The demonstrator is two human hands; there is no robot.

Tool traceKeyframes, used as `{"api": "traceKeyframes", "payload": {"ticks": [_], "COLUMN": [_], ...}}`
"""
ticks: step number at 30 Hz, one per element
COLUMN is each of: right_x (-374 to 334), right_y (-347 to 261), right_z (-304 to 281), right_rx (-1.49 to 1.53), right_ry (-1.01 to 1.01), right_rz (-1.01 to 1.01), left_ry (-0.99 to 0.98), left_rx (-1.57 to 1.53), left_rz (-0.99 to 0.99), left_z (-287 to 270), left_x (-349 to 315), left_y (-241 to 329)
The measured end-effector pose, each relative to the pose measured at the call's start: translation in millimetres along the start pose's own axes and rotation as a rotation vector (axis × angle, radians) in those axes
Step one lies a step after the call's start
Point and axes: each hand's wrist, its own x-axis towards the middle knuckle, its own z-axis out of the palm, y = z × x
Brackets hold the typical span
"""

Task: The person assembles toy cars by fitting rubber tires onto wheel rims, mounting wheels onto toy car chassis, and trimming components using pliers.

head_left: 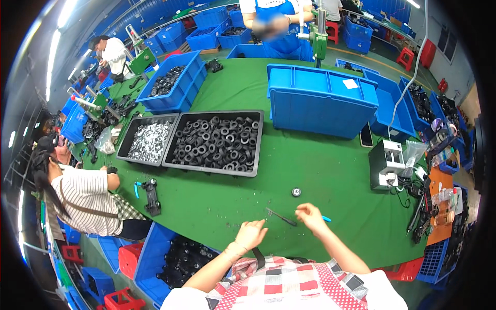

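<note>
My left hand (251,233) hovers over the near edge of the green table (320,175), fingers loosely curled, holding nothing that I can see. My right hand (311,215) is beside it, its fingers pinched near a small blue-handled tool (325,219). A thin dark metal tool (280,216) lies on the table between the two hands. One small black ring part (296,191) sits alone just beyond my right hand. Farther ahead, a black tray (258,147) holds several black ring parts, and a second black tray (125,140) holds silvery metal parts.
A large blue crate (320,106) stands upside-down at the back right, more blue bins (178,85) at the back left. A small black-and-white machine (386,164) sits at right. One seated person in a striped shirt (85,199) works at left; others stand behind. A blue bin of black parts (181,258) sits below the table edge.
</note>
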Motion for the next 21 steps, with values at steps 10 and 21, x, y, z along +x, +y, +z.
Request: {"api": "traceKeyframes", "payload": {"ticks": [10, 21], "right_x": [76, -37], "right_y": [23, -201], "right_z": [20, 13], "right_rx": [-0.74, -0.126], "right_ry": [0.246, 0.463], "right_rz": [-0.398, -1.138], "left_ry": [-0.026, 0.243], "left_rx": [-0.264, -0.756], "left_rz": [-0.197, -0.245], "left_z": [26, -56], "left_x": [-98, -48], "left_y": [13, 54]}}
